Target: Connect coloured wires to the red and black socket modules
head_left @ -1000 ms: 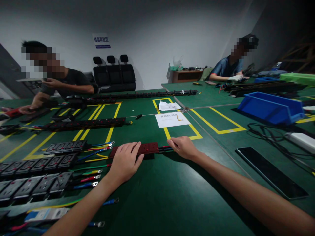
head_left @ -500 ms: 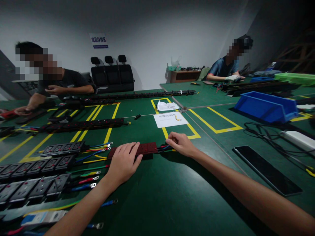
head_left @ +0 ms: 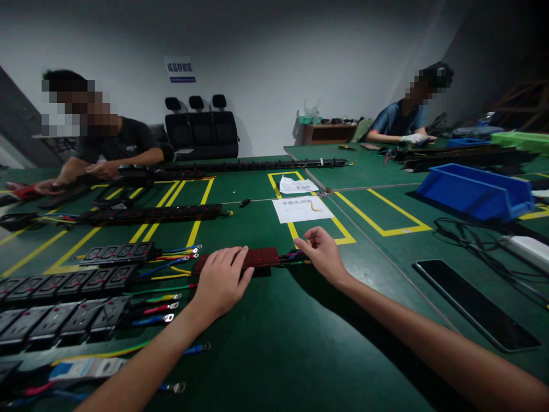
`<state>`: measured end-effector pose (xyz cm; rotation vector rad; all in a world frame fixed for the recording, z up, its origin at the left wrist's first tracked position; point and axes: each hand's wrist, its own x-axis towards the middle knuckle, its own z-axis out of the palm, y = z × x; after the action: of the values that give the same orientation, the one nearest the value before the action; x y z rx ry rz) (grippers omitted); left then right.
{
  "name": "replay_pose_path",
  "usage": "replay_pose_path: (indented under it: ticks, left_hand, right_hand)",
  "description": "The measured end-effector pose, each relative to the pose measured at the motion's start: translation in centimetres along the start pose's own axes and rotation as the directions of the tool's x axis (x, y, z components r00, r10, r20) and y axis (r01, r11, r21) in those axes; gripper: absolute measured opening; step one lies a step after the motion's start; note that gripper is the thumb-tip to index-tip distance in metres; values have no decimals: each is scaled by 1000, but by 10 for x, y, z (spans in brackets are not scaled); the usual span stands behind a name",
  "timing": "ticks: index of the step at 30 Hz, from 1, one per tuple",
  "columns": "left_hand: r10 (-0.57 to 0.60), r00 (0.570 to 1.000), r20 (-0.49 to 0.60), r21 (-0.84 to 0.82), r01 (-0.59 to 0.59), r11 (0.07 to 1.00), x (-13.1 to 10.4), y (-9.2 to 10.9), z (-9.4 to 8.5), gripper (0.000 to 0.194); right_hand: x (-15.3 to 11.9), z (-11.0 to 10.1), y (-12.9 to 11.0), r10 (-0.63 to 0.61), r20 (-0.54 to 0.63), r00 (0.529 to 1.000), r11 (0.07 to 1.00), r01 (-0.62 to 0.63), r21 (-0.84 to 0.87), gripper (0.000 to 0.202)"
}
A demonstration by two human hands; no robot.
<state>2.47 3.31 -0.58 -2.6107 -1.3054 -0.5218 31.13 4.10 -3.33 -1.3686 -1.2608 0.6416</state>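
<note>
A dark red socket strip (head_left: pixel 265 257) lies crosswise on the green table in front of me. Over its middle rests my left hand (head_left: pixel 222 280), fingers draped across the strip and thumb apart on the near side. Short coloured wires (head_left: pixel 290 257) come out of the strip's right end. At those wires my right hand (head_left: pixel 321 252) pinches a wire end between thumb and fingertips; the tip itself is too small to make out. Left of the strip, several black socket strips (head_left: pixel 103 280) lie in rows, their wires ending in ring terminals (head_left: pixel 168 318).
A phone (head_left: pixel 476 303) lies to the right, near black cables (head_left: pixel 472 246) and a blue bin (head_left: pixel 476 191). Paper sheets (head_left: pixel 302 210) lie beyond my hands. Two co-workers sit across the table. A long black strip (head_left: pixel 154 214) lies at the left.
The whole view has shifted slightly, so things appear farther right. My right hand's fingers have loosened a little near the wires. My left hand stays on the red strip.
</note>
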Motion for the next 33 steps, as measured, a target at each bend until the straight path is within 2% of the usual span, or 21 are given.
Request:
replay_pose_path:
  ticks: [2,5,8,10,12,14,16,18,21,24,29,33]
  left_hand:
    - [-38,999,-13,8,38,999,-1,1,1,54]
    - [-96,995,-27,21,96,995,-1,1,1,53]
    - [-118,993,-25,20,119,993,-2,1,0,52]
    - [-120,993,-16,18,120,993,-2,1,0,53]
    - [-120,993,-13,16,121,993,-2,0,0,55]
    - [-119,993,-11,14,119,993,-3,0,0,55]
    - [-119,993,-6,12,119,993,-2,1,0,55]
    - [-122,992,-2,12,122,992,-2,1,0,55]
    - [-126,992,-6,7,126,992,-2,2,0,53]
    - [-120,993,-10,5,120,993,-3,1,0,54]
    - [-101,995,-3,24,101,995,-3,2,1,55]
    - [-88,996,6,16,88,996,-2,3,1,56]
  right_hand:
    - [-1,1,-2,76,7,997,991,-76,110,51]
    - [-2,3,-8,175,78,981,958,-188,215,57]
    - [-3,3,-11,150,122,981,966,-172,191,57]
    - [-2,0,-9,66,114,991,996,-72,48,56]
    - [1,-5,-7,-17,84,996,981,32,-189,51]
    - [5,-10,-5,-37,50,998,897,55,-438,43]
    - [9,-16,-5,-16,55,998,781,47,-623,43]
    - [12,-20,-7,19,101,995,686,61,-725,53]
    - [12,-19,-10,69,172,983,633,90,-769,63]
    - [9,-14,-11,61,188,980,656,103,-748,62]
    - [9,-9,-8,37,138,990,746,64,-663,58]
    - [12,-8,-6,61,102,993,771,18,-637,55]
